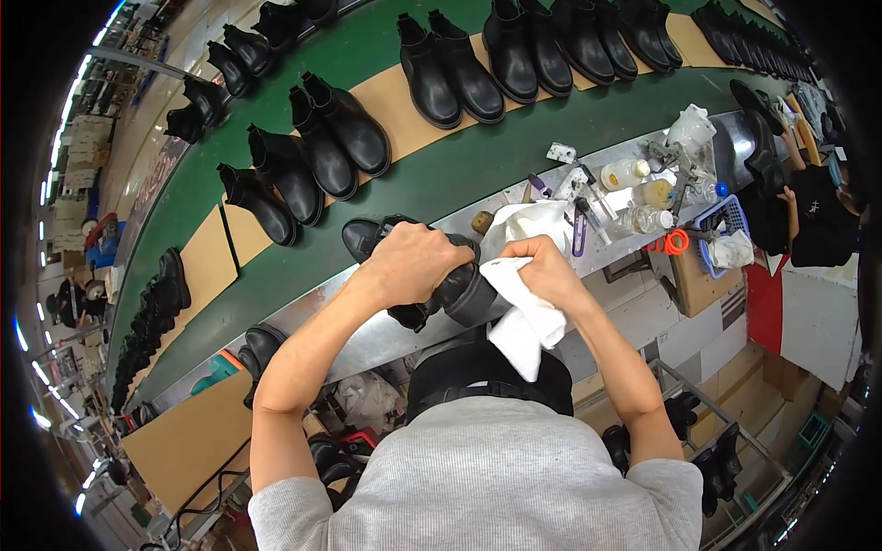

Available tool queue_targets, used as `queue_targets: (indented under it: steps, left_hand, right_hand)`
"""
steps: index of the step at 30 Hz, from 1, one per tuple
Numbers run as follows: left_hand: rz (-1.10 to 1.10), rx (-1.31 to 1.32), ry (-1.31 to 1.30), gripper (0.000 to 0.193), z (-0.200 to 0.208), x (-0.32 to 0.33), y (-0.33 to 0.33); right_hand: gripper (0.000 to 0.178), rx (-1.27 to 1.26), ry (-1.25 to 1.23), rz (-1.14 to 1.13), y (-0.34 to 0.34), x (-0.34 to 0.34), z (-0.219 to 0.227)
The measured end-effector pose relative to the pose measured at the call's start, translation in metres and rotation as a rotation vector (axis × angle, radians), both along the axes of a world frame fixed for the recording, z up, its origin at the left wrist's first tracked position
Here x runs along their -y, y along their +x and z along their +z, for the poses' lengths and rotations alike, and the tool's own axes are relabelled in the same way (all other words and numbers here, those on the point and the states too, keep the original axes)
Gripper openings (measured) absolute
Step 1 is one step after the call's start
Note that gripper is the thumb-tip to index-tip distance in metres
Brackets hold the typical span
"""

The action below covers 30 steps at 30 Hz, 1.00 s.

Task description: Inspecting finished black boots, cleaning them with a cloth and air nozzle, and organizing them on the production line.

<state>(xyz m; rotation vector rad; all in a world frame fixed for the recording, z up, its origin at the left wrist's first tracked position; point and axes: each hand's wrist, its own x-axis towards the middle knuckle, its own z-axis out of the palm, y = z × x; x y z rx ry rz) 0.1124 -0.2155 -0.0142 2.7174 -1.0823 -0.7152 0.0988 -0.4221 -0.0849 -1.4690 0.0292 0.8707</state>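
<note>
My left hand (412, 264) is closed over a black shoe (465, 292), its toe and thick sole turned to the right. Parts of that shoe are hidden under my fingers. Pinched in my right hand (544, 274) is a white cloth (525, 317), which hangs down beside the sole. Just past my left hand lies another black shoe (360, 237) on the metal ledge (358, 326). Behind my right hand is a crumpled white cloth or bag (528, 223).
Pairs of black ankle boots (342, 138) line the green conveyor belt (367, 60) on brown cardboard. To the right are bottles (625, 173), a purple-handled tool (579, 234) and a blue basket (724, 230). Another person (818, 211) works at the far right. Cardboard (188, 441) leans at lower left.
</note>
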Motion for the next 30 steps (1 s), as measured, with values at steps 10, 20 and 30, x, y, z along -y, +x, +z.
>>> queue_targets:
  steps: [10,20,30]
  left_hand:
    - [0.148,-0.008,-0.060,0.033,-0.002,-0.007,0.009]
    - [0.087,0.021,-0.005,0.049,0.002,0.001,0.013]
    - [0.412,0.088,0.115,0.060,0.047,-0.006,0.004]
  right_hand:
    - [0.045,0.799,-0.446,-0.016,-0.030,-0.027,0.039]
    - [0.019,0.174,-0.102,-0.089,0.011,0.006,-0.029]
    - [0.064,0.934,-0.214,-0.225,0.040,0.083,-0.008]
